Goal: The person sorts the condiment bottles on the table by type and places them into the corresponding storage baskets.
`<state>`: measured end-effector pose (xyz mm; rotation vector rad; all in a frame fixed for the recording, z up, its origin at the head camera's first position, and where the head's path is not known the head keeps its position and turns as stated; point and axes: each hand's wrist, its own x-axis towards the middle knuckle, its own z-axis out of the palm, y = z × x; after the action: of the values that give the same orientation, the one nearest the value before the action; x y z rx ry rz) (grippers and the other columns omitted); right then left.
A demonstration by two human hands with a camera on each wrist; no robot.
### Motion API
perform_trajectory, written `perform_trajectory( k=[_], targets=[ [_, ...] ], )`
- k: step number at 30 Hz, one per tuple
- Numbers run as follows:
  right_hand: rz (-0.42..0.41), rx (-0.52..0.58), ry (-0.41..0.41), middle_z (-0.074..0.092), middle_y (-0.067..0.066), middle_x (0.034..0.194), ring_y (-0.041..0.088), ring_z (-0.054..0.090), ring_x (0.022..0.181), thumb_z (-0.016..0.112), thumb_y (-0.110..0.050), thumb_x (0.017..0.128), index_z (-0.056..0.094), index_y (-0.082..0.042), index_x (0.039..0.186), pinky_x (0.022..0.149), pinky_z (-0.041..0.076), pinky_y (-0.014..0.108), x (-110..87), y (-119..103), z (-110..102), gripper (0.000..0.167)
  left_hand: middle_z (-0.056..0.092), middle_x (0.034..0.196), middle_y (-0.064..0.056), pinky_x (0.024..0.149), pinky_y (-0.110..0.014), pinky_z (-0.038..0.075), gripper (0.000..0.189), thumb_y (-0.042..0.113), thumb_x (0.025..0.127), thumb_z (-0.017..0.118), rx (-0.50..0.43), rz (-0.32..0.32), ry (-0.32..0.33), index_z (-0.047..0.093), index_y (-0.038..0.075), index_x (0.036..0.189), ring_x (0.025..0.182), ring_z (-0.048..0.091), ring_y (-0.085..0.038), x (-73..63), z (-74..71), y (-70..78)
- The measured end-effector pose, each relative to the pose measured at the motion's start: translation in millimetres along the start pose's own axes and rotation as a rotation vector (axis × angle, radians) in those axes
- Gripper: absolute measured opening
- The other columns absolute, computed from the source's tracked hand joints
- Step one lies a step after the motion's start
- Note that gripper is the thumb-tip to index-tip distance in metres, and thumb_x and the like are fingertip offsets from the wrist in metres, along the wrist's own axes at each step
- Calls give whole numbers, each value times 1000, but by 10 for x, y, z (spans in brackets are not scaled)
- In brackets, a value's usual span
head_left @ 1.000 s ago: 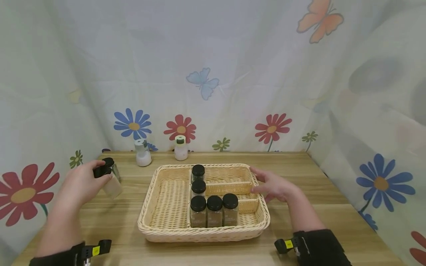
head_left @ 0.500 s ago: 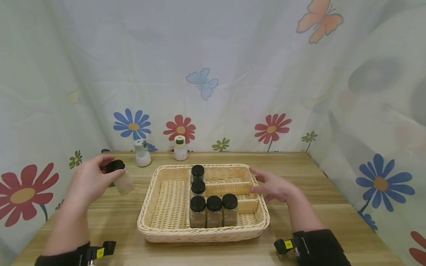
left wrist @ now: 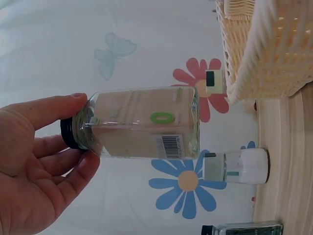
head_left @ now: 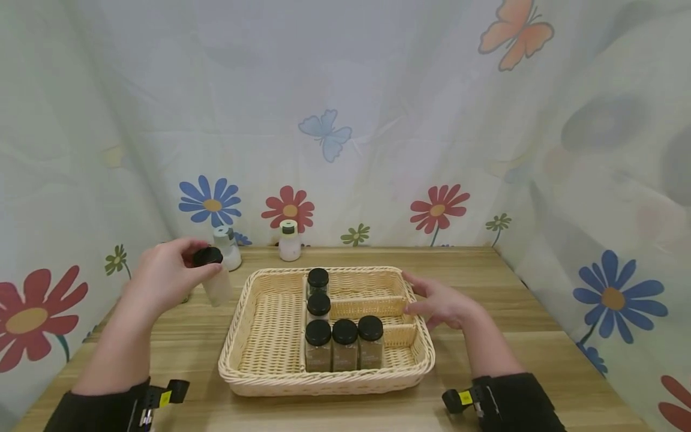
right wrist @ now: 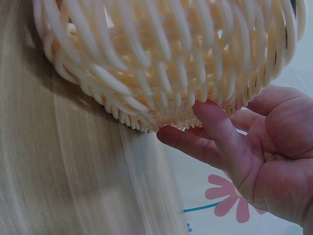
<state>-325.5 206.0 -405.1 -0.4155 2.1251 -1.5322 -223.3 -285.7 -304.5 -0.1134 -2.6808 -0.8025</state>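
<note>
My left hand [head_left: 167, 273] grips a spice jar [head_left: 218, 289] by its black lid, left of the wicker basket [head_left: 270, 384]. In the left wrist view, the clear glass jar [left wrist: 142, 122] holds pale beige contents and shows a barcode and a green mark; thumb and fingers close round its lid and neck. My right hand [head_left: 439, 302] rests at the basket's right rim, fingers extended. In the right wrist view, fingertips [right wrist: 208, 110] touch the woven side. Inside the basket, several black-lidded jars [head_left: 344, 354] stand along the divider and the front of the right section.
Two white-bottomed shakers, a left one [head_left: 231, 255] and a right one [head_left: 290, 243], stand at the table's back. Another dark-lidded jar [left wrist: 249, 229] shows at the left wrist view's bottom edge. Wicker dividers [head_left: 372, 308] split the basket. A patterned curtain [head_left: 378, 150] encloses the wooden table [head_left: 464, 264].
My left hand has lifted the jar away from the one beside it and carried it right, toward the basket. The right hand stays at the basket's rim.
</note>
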Motion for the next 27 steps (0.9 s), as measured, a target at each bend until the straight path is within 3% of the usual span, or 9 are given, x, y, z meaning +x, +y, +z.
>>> perform_trajectory(
  k=[7, 15, 27],
  targets=[
    [-2, 8, 5, 15, 34, 161, 44, 68, 100, 66, 2, 94, 7, -13, 165, 69, 59, 59, -15, 8, 4, 93, 68, 109, -18, 76, -45, 59, 54, 34, 90, 78, 23, 48, -88, 64, 2, 131, 93, 62, -31, 175, -77, 323],
    [1, -4, 14, 16, 33, 161, 41, 69, 98, 65, 2, 95, 9, -14, 165, 67, 60, 56, -14, -2, 14, 91, 69, 108, -15, 79, -46, 58, 47, 27, 91, 78, 13, 131, -166, 66, 1, 128, 96, 63, -30, 357, -91, 577],
    [5, 7, 19, 18, 33, 161, 40, 70, 96, 66, 2, 94, 9, -15, 166, 66, 60, 56, -2, 20, 3, 93, 71, 103, -9, 86, -46, 55, 37, 19, 89, 79, 7, 214, -265, 69, 1, 120, 93, 65, -25, 522, 53, 948]
  ],
)
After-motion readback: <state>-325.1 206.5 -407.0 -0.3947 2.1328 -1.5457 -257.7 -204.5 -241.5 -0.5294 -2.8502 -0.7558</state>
